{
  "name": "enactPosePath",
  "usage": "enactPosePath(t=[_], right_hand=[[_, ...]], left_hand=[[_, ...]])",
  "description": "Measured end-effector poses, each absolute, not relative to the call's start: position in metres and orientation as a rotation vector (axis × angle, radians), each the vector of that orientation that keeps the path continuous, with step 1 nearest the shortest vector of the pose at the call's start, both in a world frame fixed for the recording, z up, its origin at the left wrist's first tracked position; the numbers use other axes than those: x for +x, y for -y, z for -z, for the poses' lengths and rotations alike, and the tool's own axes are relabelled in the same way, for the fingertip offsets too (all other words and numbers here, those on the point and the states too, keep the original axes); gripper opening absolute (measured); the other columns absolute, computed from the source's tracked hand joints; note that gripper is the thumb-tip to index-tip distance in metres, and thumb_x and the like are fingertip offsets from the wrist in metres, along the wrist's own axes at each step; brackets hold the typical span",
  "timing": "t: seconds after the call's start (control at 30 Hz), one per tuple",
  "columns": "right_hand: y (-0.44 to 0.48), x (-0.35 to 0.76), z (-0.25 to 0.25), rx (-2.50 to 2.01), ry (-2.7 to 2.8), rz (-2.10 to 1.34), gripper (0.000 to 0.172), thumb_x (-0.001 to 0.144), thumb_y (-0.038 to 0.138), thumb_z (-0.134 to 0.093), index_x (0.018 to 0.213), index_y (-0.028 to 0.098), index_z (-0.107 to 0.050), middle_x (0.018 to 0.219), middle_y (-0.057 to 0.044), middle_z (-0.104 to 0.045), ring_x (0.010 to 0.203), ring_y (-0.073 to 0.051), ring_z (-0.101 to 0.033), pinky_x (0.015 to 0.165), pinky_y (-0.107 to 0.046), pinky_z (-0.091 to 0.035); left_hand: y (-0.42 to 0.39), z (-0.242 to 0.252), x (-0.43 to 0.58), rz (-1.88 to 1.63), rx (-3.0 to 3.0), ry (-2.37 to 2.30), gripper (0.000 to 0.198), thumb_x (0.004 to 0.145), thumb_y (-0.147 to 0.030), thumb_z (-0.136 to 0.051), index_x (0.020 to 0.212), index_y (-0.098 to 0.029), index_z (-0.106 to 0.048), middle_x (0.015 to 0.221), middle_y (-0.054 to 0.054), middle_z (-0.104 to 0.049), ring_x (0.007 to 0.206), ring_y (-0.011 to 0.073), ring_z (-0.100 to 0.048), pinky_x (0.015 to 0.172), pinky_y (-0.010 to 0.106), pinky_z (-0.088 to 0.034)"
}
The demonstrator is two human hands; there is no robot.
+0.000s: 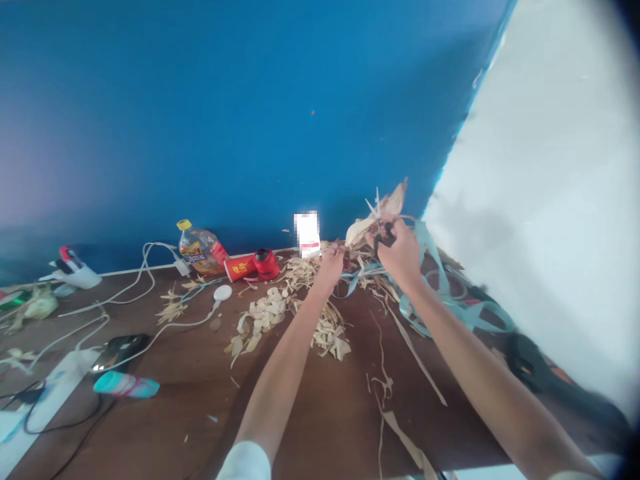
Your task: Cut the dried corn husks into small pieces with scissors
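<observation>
My right hand (399,253) is closed round the dark handles of a pair of scissors (384,235), whose two blades point up and stand apart. Behind the blades a pale dried corn husk (359,231) slants up to the right toward the blue wall. At its lower left end, the fingers of my left hand (332,260) are pinched together on the husk; the exact grip is small and partly hidden. Beneath and in front of the left hand lies a heap of cut husk pieces (330,333).
Light blue strapping (480,313) lies in loops on the right. A plastic bottle (197,250), a red cup (240,268) and a blurred bright screen (306,233) stand or lie along the wall. White cables (145,267), a phone (123,350) and a turquoise roll (125,385) occupy the left.
</observation>
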State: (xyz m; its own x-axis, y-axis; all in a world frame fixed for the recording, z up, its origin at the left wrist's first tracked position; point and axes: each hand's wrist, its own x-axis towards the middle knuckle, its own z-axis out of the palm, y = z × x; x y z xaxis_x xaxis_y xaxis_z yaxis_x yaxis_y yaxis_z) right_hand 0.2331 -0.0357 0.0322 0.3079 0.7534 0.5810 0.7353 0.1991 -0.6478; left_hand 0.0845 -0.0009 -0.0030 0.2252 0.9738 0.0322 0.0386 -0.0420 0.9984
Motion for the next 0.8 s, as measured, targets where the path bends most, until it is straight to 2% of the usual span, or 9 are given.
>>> enactPosePath(t=[0.1, 0.23, 0.4, 0.47, 0.53, 0.63, 0.73, 0.8], right_hand=[[0.036, 0.226, -0.030, -1.507, 1.409, -0.095, 0.045, 0.074, 0.040, -0.058, 0.115, 0.024, -0.054, 0.092, -0.005, -0.067, 0.084, -0.024, -0.063, 0.078, -0.038, -0.047], [0.036, 0.225, -0.031, -1.465, 1.397, -0.199, 0.049, 0.074, 0.041, -0.059, 0.119, 0.023, -0.053, 0.092, -0.005, -0.067, 0.085, -0.023, -0.063, 0.078, -0.037, -0.047], [0.026, 0.244, -0.026, -1.604, 1.333, -0.270, 0.048, 0.073, 0.040, -0.059, 0.117, 0.021, -0.054, 0.091, -0.007, -0.067, 0.077, -0.023, -0.062, 0.072, -0.037, -0.048], [0.021, 0.255, -0.022, -1.660, 1.316, -0.249, 0.050, 0.071, 0.038, -0.059, 0.118, 0.021, -0.054, 0.094, -0.008, -0.067, 0.080, -0.024, -0.062, 0.073, -0.038, -0.048], [0.016, 0.266, -0.019, -1.677, 1.276, -0.276, 0.051, 0.071, 0.040, -0.059, 0.119, 0.020, -0.054, 0.097, -0.008, -0.067, 0.081, -0.023, -0.061, 0.072, -0.037, -0.048], [0.013, 0.282, -0.018, -1.704, 1.217, -0.251, 0.048, 0.068, 0.041, -0.061, 0.112, 0.022, -0.059, 0.094, -0.006, -0.068, 0.081, -0.023, -0.062, 0.072, -0.035, -0.047], [0.013, 0.299, -0.021, -1.730, 1.084, -0.168, 0.041, 0.069, 0.040, -0.060, 0.106, 0.022, -0.061, 0.093, -0.006, -0.068, 0.083, -0.023, -0.062, 0.073, -0.035, -0.046], [0.014, 0.311, -0.022, -1.750, 1.026, -0.080, 0.047, 0.068, 0.042, -0.062, 0.110, 0.024, -0.060, 0.098, -0.006, -0.068, 0.087, -0.025, -0.062, 0.075, -0.037, -0.046]], left_hand=[[-0.001, 0.000, 0.080, -1.016, 1.461, -0.993, 0.023, 0.093, -0.034, -0.040, 0.103, -0.018, -0.053, 0.079, 0.002, -0.057, 0.060, 0.0091, -0.053, 0.062, 0.023, -0.044], [-0.002, -0.008, 0.067, -0.917, 1.749, -1.048, 0.028, 0.094, -0.033, -0.034, 0.108, -0.019, -0.053, 0.076, 0.002, -0.056, 0.066, 0.0127, -0.054, 0.068, 0.026, -0.044], [-0.007, -0.021, 0.039, -0.715, 2.153, -1.137, 0.030, 0.093, -0.033, -0.031, 0.100, -0.020, -0.057, 0.090, 0.003, -0.060, 0.081, 0.0150, -0.055, 0.080, 0.028, -0.043], [-0.009, -0.025, 0.027, -0.654, 2.174, -1.122, 0.030, 0.091, -0.033, -0.032, 0.100, -0.020, -0.058, 0.088, 0.002, -0.060, 0.078, 0.0143, -0.054, 0.077, 0.026, -0.043], [-0.010, -0.031, 0.015, -0.614, 2.129, -1.123, 0.031, 0.089, -0.032, -0.033, 0.100, -0.018, -0.058, 0.078, 0.000, -0.057, 0.069, 0.0131, -0.051, 0.070, 0.025, -0.043], [-0.010, -0.042, -0.002, -0.617, 2.081, -1.107, 0.031, 0.087, -0.032, -0.033, 0.096, -0.017, -0.059, 0.070, -0.001, -0.052, 0.064, 0.0125, -0.048, 0.064, 0.023, -0.041], [-0.008, -0.052, -0.017, -0.655, 2.062, -1.137, 0.030, 0.085, -0.029, -0.033, 0.089, -0.017, -0.061, 0.068, -0.001, -0.051, 0.063, 0.0123, -0.047, 0.061, 0.022, -0.040], [-0.008, -0.056, -0.026, -0.719, 2.046, -1.155, 0.030, 0.084, -0.028, -0.033, 0.087, -0.017, -0.061, 0.069, -0.001, -0.052, 0.064, 0.0121, -0.047, 0.061, 0.021, -0.041]])
